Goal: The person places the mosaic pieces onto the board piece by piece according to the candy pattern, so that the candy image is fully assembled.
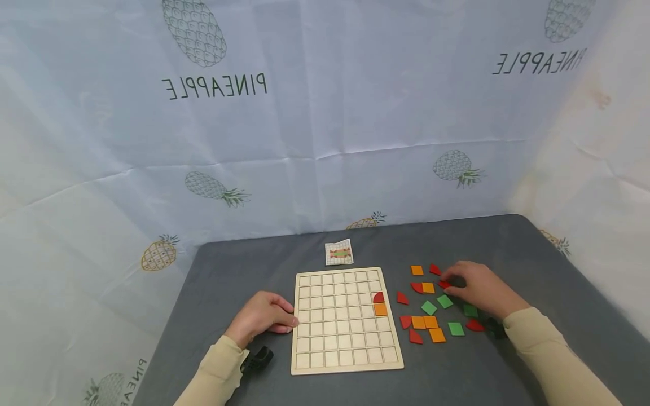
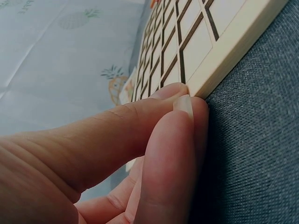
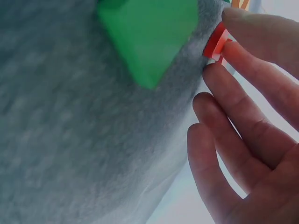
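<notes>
A pale wooden grid board (image 1: pixel 345 334) lies on the table, with one red quarter-round tile (image 1: pixel 378 298) and one orange square tile (image 1: pixel 381 309) in its right columns. At the board's left edge, my left hand (image 1: pixel 265 313) pinches the rim between thumb and index finger, seen close up in the left wrist view on the board (image 2: pixel 198 70). My right hand (image 1: pixel 479 286) is among the loose tiles on the right. Its thumb and index finger pinch a red tile (image 3: pixel 215 41), while the other fingers stay loosely extended. A green tile (image 3: pixel 149 42) lies close by.
Several loose orange, red and green tiles, among them an orange square (image 1: pixel 437 335) and a green square (image 1: pixel 456 329), lie right of the board. Behind the board lies a small pattern card (image 1: pixel 338 252). A pineapple-print cloth (image 1: pixel 325 186) hangs along the table's back and sides.
</notes>
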Demonstrator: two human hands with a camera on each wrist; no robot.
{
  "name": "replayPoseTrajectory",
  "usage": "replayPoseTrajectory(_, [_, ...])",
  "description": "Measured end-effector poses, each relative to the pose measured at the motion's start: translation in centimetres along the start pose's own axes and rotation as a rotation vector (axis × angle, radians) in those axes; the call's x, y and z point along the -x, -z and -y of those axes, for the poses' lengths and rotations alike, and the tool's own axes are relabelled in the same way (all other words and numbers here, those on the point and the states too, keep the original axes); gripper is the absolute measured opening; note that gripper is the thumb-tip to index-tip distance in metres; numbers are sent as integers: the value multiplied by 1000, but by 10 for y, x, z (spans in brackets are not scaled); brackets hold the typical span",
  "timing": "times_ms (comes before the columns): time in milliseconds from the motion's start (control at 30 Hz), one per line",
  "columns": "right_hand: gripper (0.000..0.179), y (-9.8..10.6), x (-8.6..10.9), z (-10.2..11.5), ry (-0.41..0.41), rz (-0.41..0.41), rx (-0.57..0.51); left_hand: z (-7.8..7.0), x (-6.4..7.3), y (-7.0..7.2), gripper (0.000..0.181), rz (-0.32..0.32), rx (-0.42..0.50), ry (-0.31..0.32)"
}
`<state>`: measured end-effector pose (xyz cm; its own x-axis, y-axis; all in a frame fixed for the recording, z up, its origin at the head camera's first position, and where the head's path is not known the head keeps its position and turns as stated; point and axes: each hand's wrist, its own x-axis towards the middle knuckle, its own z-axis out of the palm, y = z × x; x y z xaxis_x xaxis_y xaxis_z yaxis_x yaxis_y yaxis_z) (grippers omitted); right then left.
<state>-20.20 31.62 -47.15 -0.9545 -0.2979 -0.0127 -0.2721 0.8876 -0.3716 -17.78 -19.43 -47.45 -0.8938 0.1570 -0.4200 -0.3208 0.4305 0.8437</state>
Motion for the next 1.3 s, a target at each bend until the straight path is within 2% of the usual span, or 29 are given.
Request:
replayPoseTrajectory(200, [26,3,2,-2,-12,12,-10,-1,0,0,36,-12,-8,3])
replayPoseTrajectory(467, [18,3,3,-2,-25,19,-28,2,-1,0,36,-5,-6,-16])
replayPoseTrajectory(633, [16,5,4,7,-26,19,-31,2,-1,0,36,-7,-8,-19])
replayPoseTrajectory(867, [15,-3,1,37,11,-20,-52,1,0,0,36,-11,-13,-19])
replayPoseTrajectory(1300, [13,-30,4,105,96,-5,-91,2,-1,-1,35,-21,-7,-7])
